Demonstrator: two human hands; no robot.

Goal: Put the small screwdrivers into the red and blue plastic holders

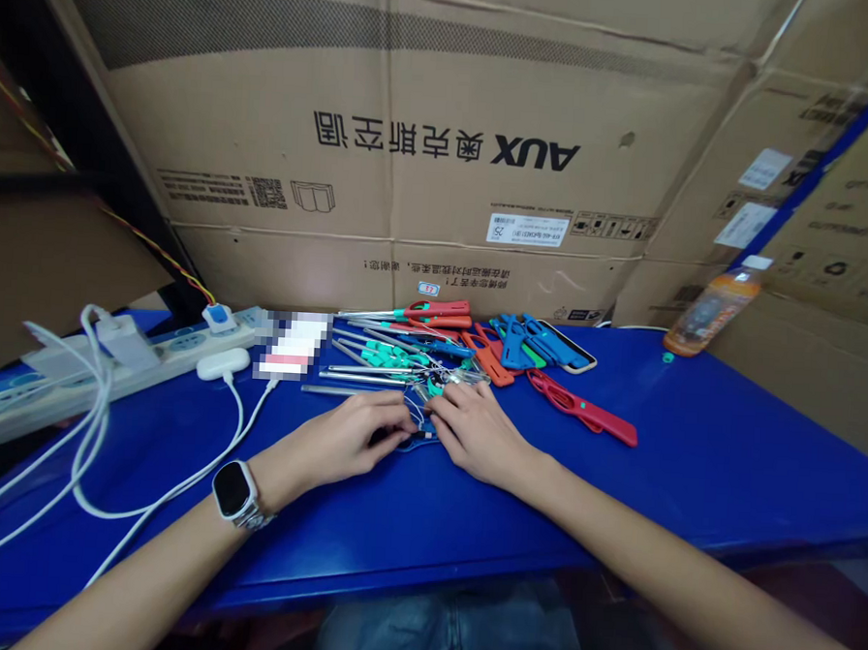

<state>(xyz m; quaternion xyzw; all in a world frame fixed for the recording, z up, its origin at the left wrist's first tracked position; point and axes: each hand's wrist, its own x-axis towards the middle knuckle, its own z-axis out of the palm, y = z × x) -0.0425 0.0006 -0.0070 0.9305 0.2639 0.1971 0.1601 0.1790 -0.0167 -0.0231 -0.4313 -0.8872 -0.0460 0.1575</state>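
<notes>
My left hand [355, 435] and my right hand [476, 429] meet at the middle of the blue table [689, 455]. Both have their fingers curled round a small blue tool [420, 431] with clear plastic wrapping, pinched between them. A smartwatch [234, 491] sits on my left wrist. Just beyond my fingers lies a pile of small tools [395, 357] with metal shafts and green, red and blue handles. Red and blue plastic pieces [520, 347] lie behind my right hand, and a long red one [582, 408] lies to its right.
A white power strip [74, 374] with plugs and white cables [140, 504] runs along the left. An orange drink bottle [711, 306] lies at the back right. Large cardboard boxes [444, 141] wall off the far edge. A phone [568, 349] lies among the plastic pieces.
</notes>
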